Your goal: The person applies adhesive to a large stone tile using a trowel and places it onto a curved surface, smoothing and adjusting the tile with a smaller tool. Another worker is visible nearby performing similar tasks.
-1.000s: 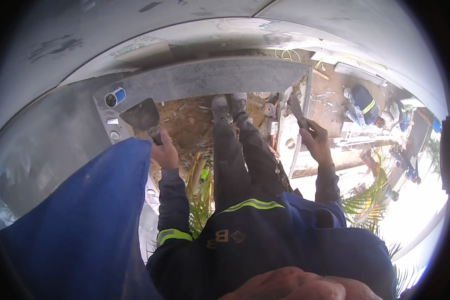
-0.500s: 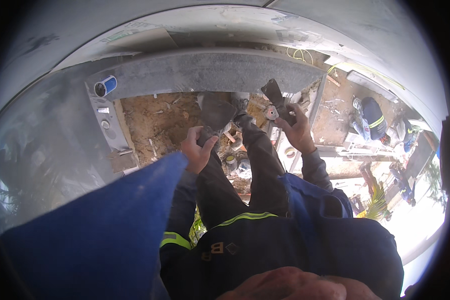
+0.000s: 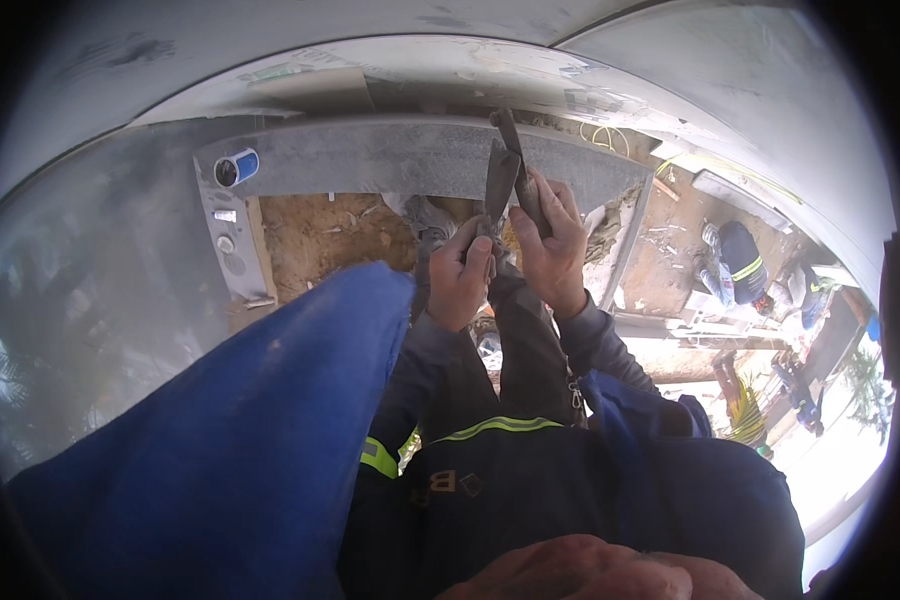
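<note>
My left hand (image 3: 460,275) is closed round the handle of a wide, grey-smeared putty knife (image 3: 499,187), which it holds blade up and seen nearly edge-on. In my right hand (image 3: 554,245) is a narrower putty knife (image 3: 510,130), its dark blade pointing away from me and its handle in my fingers. The two blades meet or overlap in front of me, over the grey ledge; whether they touch I cannot tell. My left fingers hide most of the wide knife's handle.
A grey ledge (image 3: 370,155) runs across ahead, with a blue-and-white can (image 3: 237,168) at its left end. Bare soil (image 3: 320,240) lies below it. A smooth grey wall (image 3: 100,280) rises at left. Co-workers (image 3: 740,255) crouch and stand at right. Blue cloth (image 3: 270,400) hangs by my left arm.
Both hands have come together, the left moving right and the right moving left. The knives, apart before, now cross, and the wide blade has turned edge-on.
</note>
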{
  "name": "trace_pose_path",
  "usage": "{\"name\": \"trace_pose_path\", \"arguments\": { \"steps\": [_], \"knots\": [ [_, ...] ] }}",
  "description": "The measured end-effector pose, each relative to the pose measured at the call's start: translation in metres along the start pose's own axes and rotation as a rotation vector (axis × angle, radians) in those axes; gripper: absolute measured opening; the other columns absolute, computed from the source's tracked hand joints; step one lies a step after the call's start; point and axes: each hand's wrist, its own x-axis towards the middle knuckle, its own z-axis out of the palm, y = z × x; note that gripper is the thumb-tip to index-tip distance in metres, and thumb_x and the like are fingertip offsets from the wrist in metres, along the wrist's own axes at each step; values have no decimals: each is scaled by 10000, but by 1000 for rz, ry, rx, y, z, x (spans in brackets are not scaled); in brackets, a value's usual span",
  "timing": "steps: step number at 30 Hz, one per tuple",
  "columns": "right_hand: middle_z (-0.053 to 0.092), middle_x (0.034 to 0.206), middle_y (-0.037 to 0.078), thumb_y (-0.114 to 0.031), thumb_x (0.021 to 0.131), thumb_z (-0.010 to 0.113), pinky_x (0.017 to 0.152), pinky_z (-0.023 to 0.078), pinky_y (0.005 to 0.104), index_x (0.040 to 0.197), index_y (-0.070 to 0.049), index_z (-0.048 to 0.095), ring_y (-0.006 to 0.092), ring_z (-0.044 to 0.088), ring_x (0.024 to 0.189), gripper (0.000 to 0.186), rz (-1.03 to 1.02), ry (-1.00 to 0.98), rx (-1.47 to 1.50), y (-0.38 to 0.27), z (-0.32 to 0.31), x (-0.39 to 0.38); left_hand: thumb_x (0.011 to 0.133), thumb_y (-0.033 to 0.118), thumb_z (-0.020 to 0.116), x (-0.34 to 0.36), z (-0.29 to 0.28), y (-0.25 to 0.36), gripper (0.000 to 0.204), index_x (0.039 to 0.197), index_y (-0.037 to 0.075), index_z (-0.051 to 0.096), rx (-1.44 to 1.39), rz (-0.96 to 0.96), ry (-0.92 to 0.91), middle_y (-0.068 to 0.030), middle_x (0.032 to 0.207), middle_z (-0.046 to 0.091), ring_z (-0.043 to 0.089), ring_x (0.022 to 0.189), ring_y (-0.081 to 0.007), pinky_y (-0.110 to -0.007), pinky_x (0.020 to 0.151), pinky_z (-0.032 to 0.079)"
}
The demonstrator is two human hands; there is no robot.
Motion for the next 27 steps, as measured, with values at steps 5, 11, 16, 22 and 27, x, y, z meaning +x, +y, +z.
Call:
{"name": "trace_pose_path", "arguments": {
  "steps": [5,11,16,22,27],
  "knots": [
    [617,1123,161,19,875,673,833,540,346,1360,34,617,271,663,973,488,-128,-90,-133,-13,22,0,1084,210,493,13,-31,9,373,1344,-33,605,92,89,18,4,845,630,505,671,-21,-218,592,421],
    [615,1124,168,56,859,688,816,545,357,1338,45,627,281,672,944,483,-141,-239,-192,-12,51,11,1078,224,495,31,-81,-14,379,1330,-38,602,96,201,77,7,805,605,504,653,-29,-221,589,424],
    [619,1139,180,71,847,687,788,551,345,1335,54,624,273,682,924,493,-141,-405,-289,-9,75,31,1090,359,522,52,-125,-31,485,1328,-57,593,19,278,82,8,782,576,503,639,-39,-230,571,416],
    [671,886,89,-332,1044,635,564,501,279,1227,58,662,138,654,695,431,330,-445,103,-7,82,58,1083,409,477,72,-161,-29,543,1339,-56,591,-186,237,41,-40,866,617,524,666,-78,-258,606,437],
    [612,705,42,-490,1090,480,473,426,247,991,-5,636,88,545,532,519,652,-283,663,40,158,43,1083,519,454,87,-161,-51,641,1333,-52,606,-220,16,-84,-31,848,615,521,664,-72,-247,584,422]
  ]
}}
